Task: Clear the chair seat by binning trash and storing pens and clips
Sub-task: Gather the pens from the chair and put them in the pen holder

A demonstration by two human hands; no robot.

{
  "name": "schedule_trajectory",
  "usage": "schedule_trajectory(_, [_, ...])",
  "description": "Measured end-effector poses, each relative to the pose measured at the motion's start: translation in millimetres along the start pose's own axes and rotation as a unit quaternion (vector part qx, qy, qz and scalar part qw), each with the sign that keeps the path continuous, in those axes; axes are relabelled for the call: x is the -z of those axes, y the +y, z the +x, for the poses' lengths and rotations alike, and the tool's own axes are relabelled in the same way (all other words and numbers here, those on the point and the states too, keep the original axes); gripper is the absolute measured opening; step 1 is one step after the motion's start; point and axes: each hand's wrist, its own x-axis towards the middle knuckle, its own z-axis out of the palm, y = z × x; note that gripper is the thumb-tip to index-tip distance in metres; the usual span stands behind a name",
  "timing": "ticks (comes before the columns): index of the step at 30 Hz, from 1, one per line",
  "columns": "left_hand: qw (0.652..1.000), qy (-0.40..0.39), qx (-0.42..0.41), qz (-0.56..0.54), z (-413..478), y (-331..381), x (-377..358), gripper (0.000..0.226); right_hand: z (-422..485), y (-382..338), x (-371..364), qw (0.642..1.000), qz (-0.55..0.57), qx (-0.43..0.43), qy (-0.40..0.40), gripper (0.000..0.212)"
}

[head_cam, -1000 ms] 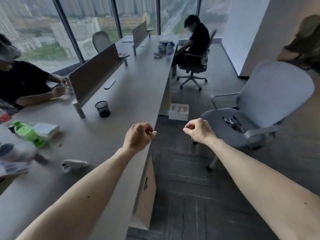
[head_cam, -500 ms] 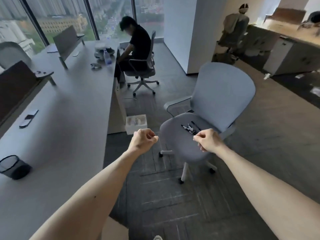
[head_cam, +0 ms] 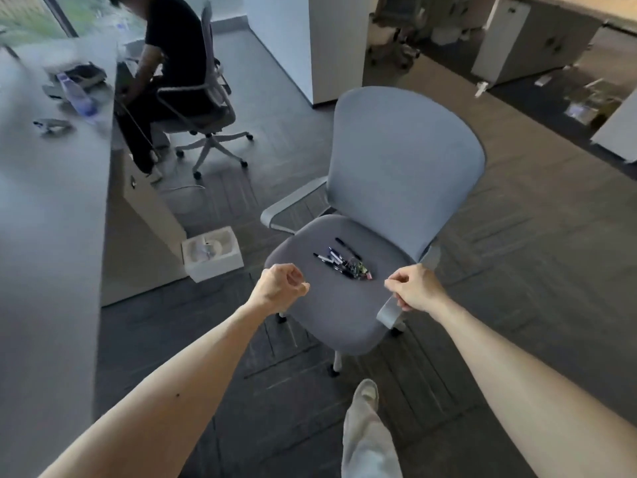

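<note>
A small heap of pens (head_cam: 332, 257) and clips (head_cam: 356, 269) is lying on the grey chair seat (head_cam: 327, 312), slightly behind its middle and towards the backrest. The dark pens are fanning out to the left of the heap, while the clips are bunching in a tangle at its right end; they are too small to count. The chair's pale blue backrest (head_cam: 403, 167) is standing upright behind them, with a white armrest (head_cam: 286, 210) curving out on the far side and a grey armrest (head_cam: 388, 310) on the near right.

The person's left hand (head_cam: 279, 288) is hovering over the seat's front left edge, its fingers curling into a loose fist with the thumb lying against the forefinger, holding nothing. The right hand (head_cam: 415, 288) is hanging over the grey armrest, fingers tucked in and fingertips drawn together, also holding nothing; I cannot tell whether it is touching the armrest. Both hands are near the heap but apart from it.

One pale trouser leg and shoe (head_cam: 367, 391) are showing below the chair on the dark carpet. A white box (head_cam: 220, 265) is sitting on the floor beside the desk (head_cam: 51, 253) to the left. Farther back, another person in black (head_cam: 172, 46) is sitting at that desk.
</note>
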Motion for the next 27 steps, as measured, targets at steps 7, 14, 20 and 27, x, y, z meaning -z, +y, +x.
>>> schedule_trajectory(7, [0.982, -0.062, 0.174, -0.027, 145, 0, -45, 0.029, 151, 30, -3, 0.997, -0.007, -0.049, -0.065, 0.016])
schedule_trajectory(14, [0.935, -0.127, 0.312, -0.116, 257, -29, -136, 0.043, 281, 71, -35, 0.985, -0.094, -0.078, -0.119, 0.015])
schedule_trajectory(20, [0.911, -0.147, 0.357, -0.148, 335, -68, -198, 0.063, 363, 93, -77, 0.978, -0.112, -0.105, -0.138, 0.013])
schedule_trajectory(27, [0.918, -0.100, 0.362, -0.124, 406, -90, -242, 0.050, 451, 111, -133, 0.975, -0.133, -0.101, -0.145, 0.050])
